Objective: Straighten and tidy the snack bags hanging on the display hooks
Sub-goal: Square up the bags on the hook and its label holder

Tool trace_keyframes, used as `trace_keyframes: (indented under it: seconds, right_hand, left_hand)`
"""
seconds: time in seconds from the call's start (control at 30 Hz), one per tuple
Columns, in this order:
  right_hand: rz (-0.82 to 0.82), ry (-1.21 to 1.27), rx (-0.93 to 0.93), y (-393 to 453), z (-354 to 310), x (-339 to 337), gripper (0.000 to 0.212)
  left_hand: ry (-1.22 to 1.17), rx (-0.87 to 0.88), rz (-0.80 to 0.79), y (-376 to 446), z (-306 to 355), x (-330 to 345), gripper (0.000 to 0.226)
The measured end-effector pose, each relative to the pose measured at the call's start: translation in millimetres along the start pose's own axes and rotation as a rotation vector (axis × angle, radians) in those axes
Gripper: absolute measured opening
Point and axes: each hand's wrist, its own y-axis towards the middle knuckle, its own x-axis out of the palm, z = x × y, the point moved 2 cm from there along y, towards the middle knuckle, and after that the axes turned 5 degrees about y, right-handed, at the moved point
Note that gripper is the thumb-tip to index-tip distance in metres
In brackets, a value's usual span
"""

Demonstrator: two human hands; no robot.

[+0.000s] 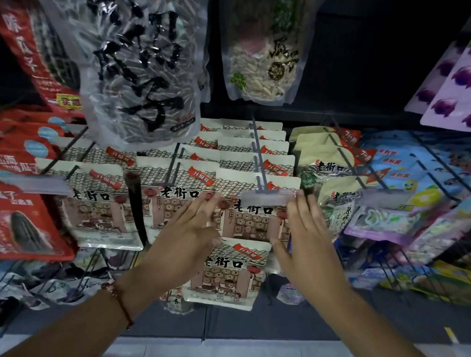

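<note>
flanking a glossy flat snack bag (254, 208), left hand (187, 231) and right hand (305, 241) spread open.

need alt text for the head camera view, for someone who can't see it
Two open hands, left hand and right hand, reach with straight fingers toward either side of the front cream snack bag on a display hook, among rows of matching bags. Red bags hang left, blue and purple bags right.
</note>
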Motion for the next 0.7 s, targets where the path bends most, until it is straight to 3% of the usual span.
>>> trace_keyframes:
  seconds: [0.1, 0.33, 0.47, 0.57, 0.7]
  right_hand:
    - [0.01, 0.087, 0.089, -20.8, -19.6, 6.3, 0.08]
    - [0.189, 0.188, 0.292, -46.9, -85.9, 12.3, 0.087]
    - [0.095, 0.079, 0.142, -48.3, -159.3, 36.8, 0.083]
    - [0.001, 0.071, 0.039, -38.8, -213.4, 59.1, 0.082]
    - [-0.034, 0.111, 0.001, -9.7, -259.2, 80.9, 0.073]
  left_hand:
    - [-0.041, 0.004, 0.031, -17.2, -15.1, -4.2, 0.012]
    - [-0.138, 0.014, 0.067, -63.7, -64.5, -17.0, 0.031]
    - [-0.158, 0.039, 0.083, -92.8, -97.1, -27.9, 0.027]
    - [-0.11, 0.066, 0.116, -112.3, -115.5, -42.7, 0.011]
    - [-0.08, 0.066, 0.131, -136.8, -142.4, -56.6, 0.01]
